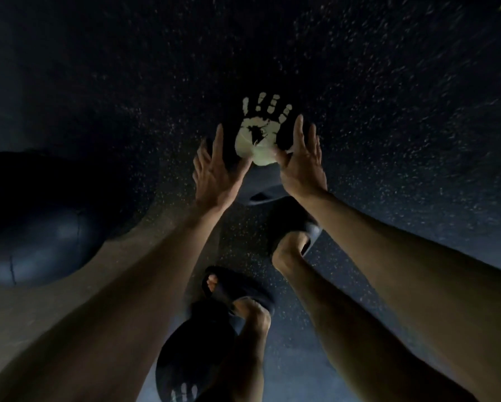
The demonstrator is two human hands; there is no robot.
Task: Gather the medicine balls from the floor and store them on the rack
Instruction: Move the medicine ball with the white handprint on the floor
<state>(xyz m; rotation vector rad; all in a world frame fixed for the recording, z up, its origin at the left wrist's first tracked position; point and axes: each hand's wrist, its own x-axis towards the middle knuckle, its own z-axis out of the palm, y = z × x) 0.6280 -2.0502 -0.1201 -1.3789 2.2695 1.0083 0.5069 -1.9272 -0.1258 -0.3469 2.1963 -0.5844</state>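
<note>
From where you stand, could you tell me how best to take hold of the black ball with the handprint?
Cup the ball on its two opposite flanks, left hand and right hand pressing inward: it is round, with no handle visible.

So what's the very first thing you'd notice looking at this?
The pale handprint painted on the dark ball in the middle jumps out, glowing against the speckled black floor. The left hand and right hand reach down on either side of it, fingers spread. Lower down, beside the feet in dark sandals, a second ball shows another handprint.
</note>
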